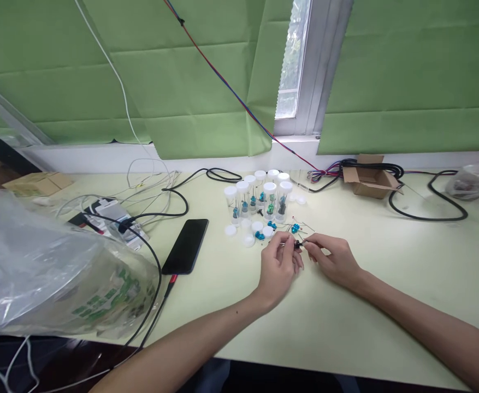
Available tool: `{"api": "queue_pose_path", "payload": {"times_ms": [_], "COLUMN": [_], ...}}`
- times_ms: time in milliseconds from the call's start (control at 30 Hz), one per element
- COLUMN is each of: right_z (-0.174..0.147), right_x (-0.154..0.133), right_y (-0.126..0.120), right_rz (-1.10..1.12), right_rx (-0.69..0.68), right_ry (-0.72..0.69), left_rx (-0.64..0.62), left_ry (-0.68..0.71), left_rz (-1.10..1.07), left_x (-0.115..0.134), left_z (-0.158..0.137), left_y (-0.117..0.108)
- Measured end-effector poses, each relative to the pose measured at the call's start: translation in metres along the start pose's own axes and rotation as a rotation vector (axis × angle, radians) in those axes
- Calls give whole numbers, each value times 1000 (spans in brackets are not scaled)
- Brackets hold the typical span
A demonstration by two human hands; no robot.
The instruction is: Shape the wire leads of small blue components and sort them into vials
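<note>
Over the pale table, my left hand [279, 266] pinches a small black piece [298, 245] that seems to sit on a thin metal rod. From the other side, my right hand [332, 257] has its fingertips closed at the right end of the same piece; the fingers hide its exact shape. Just beyond the hands lie blue pieces [295, 228] and several thin pins with red tips [295, 219]. Clear tubes with white caps [269, 200] stand behind them, holding blue, green or dark pieces on thin rods. Loose white caps [248, 240] rest left of my left hand.
A black phone [185, 246] with a red-tipped charging cable lies to the left. A large clear plastic bag [59, 262] fills the left side, near a power strip [118, 221]. An open cardboard box [368, 179] and black cables [427, 218] are at the back right.
</note>
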State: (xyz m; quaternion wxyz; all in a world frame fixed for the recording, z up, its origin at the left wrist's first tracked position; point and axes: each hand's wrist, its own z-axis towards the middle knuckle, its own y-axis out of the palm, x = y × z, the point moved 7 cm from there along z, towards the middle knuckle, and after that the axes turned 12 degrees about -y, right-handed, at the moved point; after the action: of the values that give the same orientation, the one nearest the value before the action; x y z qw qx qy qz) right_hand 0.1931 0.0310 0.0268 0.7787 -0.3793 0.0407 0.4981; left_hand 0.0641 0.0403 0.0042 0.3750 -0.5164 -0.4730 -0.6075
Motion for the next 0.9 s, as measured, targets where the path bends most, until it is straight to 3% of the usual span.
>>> {"api": "queue_pose_path", "payload": {"times_ms": [667,900], "right_z": [-3,-4], "right_x": [3,0], "right_y": [5,11], "right_rz": [10,39], "right_rx": [0,-37], "right_ry": [52,-20], "left_rx": [-30,-38], "left_ry": [21,23], "left_rz": [-4,-32], "left_x": [3,6], "left_z": [-1,-2], "left_y": [2,-3]}}
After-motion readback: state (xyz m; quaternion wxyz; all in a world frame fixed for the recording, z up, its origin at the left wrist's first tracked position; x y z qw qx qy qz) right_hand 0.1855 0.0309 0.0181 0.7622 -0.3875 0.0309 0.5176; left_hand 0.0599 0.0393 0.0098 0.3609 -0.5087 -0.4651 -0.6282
